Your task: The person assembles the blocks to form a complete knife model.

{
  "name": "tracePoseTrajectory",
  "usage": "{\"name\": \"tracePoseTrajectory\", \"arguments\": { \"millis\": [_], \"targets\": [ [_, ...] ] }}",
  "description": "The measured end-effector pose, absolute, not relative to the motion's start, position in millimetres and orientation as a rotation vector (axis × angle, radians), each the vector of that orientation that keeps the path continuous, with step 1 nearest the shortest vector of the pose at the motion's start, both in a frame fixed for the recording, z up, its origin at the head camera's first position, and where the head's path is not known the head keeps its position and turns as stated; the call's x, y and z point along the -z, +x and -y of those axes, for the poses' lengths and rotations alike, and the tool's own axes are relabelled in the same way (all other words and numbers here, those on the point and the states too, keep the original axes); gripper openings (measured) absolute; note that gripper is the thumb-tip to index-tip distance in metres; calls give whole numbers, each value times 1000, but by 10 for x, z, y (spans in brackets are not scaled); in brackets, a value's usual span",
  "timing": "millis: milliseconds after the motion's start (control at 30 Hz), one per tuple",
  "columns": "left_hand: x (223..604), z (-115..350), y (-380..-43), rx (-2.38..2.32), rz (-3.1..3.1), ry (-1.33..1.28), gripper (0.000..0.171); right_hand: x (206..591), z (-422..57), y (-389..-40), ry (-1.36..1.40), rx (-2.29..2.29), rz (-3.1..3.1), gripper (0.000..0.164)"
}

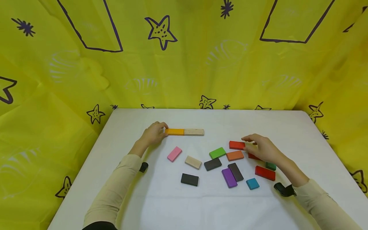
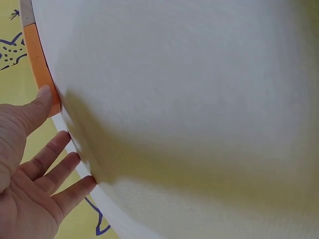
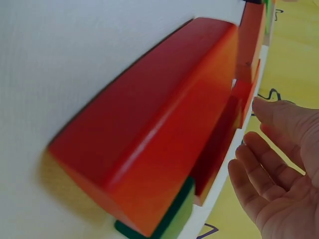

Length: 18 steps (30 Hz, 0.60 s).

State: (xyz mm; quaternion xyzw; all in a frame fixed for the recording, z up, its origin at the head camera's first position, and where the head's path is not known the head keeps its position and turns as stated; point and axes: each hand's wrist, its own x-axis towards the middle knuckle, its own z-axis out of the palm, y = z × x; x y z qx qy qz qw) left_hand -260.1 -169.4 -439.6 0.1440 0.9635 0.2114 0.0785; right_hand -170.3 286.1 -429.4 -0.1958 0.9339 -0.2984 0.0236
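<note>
My left hand is at the left end of a flat orange block, thumb on the near side and index finger at the far side. In the left wrist view the thumb lies against the orange block, while the other visible fingers are spread apart. A plain wood block lies end to end with it. My right hand hovers beside a red block, thumb and fingers apart and nothing between them. Partly under this hand lies another red block; a third red block looms close in the right wrist view.
Loose blocks lie across the white table: pink, beige, green, orange-red, purple, blue, dark green and several dark ones. A yellow patterned cloth hangs behind.
</note>
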Motion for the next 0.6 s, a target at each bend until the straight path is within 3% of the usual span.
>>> {"name": "tracePoseTrajectory", "arguments": {
  "millis": [600],
  "targets": [
    [4429, 1711, -2625, -606, -2890, 452, 28, 4391, -2838, -1835, -582, 872, -2846, 33]
  ]
}}
